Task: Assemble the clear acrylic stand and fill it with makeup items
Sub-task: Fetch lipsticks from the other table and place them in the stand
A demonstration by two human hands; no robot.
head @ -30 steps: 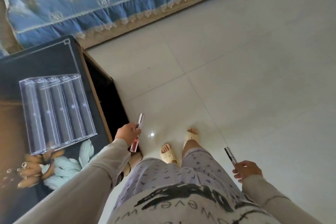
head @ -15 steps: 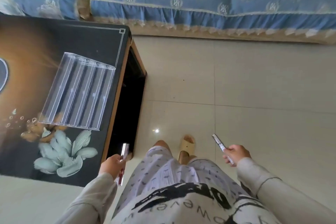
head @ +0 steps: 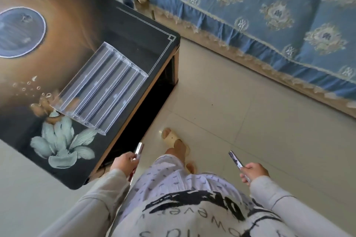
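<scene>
The clear acrylic stand point(head: 102, 90), with several stepped rows, lies near the right edge of the dark printed table point(head: 81, 27); nothing shows in its rows. My left hand point(head: 125, 162) grips a lip gloss tube point(head: 138, 151) with a silver cap and reddish body, just off the table's near right corner. My right hand point(head: 253, 172) grips a second slim silver-capped tube point(head: 235, 159), out over the floor on the right. Both hands are below and to the right of the stand, apart from it.
A sofa with a blue patterned cover point(head: 269, 15) runs along the top and right. Pale floor tiles point(head: 240, 111) lie between sofa and table. My foot in a beige slipper point(head: 173, 139) stands beside the table's dark side. A round blue print point(head: 19, 32) marks the tabletop.
The view has swung left, so the table and stand sit more centrally and tilted. Both hands still hold their tubes and have stayed low in front of me.
</scene>
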